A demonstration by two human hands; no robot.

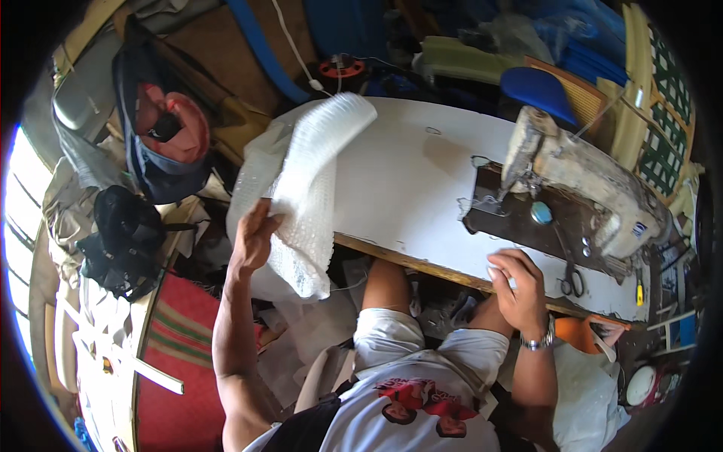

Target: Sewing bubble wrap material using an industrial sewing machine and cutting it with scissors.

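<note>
Left hand (252, 237) clamped on bubble wrap (309, 188) overhanging table edge (422, 265) (right hand (520, 282) curled there).

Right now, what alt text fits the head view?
A seated person's left hand grips a white bubble-wrap sheet draped over a white table's edge. The right hand rests on the table's front edge near an old sewing machine and scissors.

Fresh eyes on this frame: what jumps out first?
The sheet of white bubble wrap draped over the left end of the white table, gripped by the left hand. Next, the worn sewing machine at the table's right end, with scissors lying in front of it. The right hand rests on the near table edge.
</note>
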